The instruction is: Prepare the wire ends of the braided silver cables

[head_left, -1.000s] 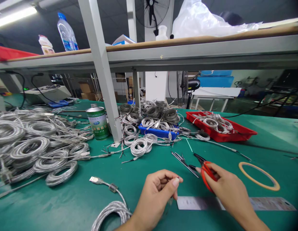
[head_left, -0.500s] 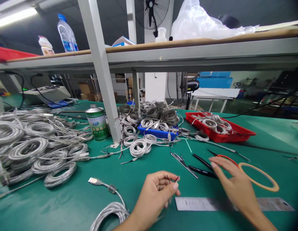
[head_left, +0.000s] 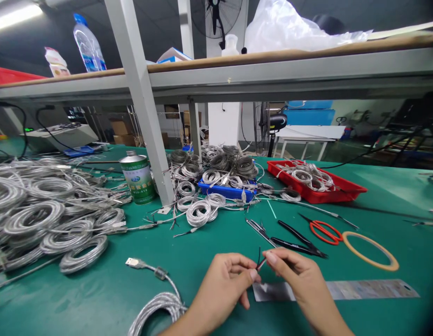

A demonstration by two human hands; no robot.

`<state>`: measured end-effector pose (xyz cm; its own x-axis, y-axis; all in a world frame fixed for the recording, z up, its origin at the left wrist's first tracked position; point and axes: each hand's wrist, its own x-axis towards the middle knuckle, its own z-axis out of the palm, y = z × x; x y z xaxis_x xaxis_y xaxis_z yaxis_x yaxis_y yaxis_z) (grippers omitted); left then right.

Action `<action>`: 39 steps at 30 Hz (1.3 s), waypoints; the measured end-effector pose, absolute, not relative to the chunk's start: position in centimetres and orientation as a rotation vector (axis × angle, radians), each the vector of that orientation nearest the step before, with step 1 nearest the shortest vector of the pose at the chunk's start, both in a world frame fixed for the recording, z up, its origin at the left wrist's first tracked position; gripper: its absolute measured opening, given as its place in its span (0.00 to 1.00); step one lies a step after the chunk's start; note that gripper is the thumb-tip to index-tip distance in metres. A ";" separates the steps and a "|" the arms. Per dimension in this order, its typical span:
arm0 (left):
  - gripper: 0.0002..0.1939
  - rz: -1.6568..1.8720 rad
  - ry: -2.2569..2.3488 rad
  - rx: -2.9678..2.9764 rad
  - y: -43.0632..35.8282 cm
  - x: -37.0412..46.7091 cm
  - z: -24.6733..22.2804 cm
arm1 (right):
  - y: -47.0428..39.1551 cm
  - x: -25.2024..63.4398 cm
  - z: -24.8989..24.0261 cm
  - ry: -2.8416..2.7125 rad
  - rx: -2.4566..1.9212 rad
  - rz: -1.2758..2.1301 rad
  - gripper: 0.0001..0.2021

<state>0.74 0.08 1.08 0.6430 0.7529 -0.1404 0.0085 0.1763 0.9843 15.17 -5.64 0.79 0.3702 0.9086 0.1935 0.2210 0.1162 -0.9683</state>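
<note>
My left hand (head_left: 228, 287) pinches thin dark and reddish wires (head_left: 260, 262) at the stripped end of a cable. Fingertips of my right hand (head_left: 296, 275) are closed on the wires' free end, close beside the left fingertips. A coiled clear-jacketed USB cable (head_left: 158, 305) lies by my left forearm, its plug (head_left: 135, 263) pointing left; how it joins the held wires is hidden. Under and behind my right hand lies a steel ruler (head_left: 370, 289). Just beyond the hands are black-handled pliers (head_left: 296, 246), metal tweezers (head_left: 259, 231) and orange-handled scissors (head_left: 324, 232).
A large heap of coiled cables (head_left: 38, 214) covers the left. A green can (head_left: 137, 179) stands by the shelf post (head_left: 141, 102). Further back are a blue tray (head_left: 225, 190) and a red tray (head_left: 328, 196) with cables. A roll of tape (head_left: 372, 252) lies right.
My right hand has moved left from beside the scissors to the wires and closed on them, uncovering the scissors. My left hand keeps its pinch. The whole view has shifted slightly.
</note>
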 end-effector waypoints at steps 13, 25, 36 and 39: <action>0.13 0.693 0.756 1.383 -0.2 0.4 1.8 | -5.8 14.5 0.8 -1.193 -1.349 0.726 0.13; 0.08 0.677 0.713 1.422 -0.8 0.7 2.4 | -5.7 14.4 1.0 -1.251 -1.339 0.584 0.08; 0.11 0.721 0.644 1.512 -0.7 0.3 2.9 | -5.5 13.0 1.2 -0.683 -1.109 0.996 0.10; 0.10 0.740 0.666 1.476 -0.6 0.2 2.8 | -5.5 12.5 0.8 -0.568 -0.984 1.129 0.11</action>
<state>0.25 -0.60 2.80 0.6221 0.7813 0.0507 -0.0323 -0.0391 0.9987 12.55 -5.52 0.79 0.3578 0.9292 -0.0922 -0.4802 0.0984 -0.8716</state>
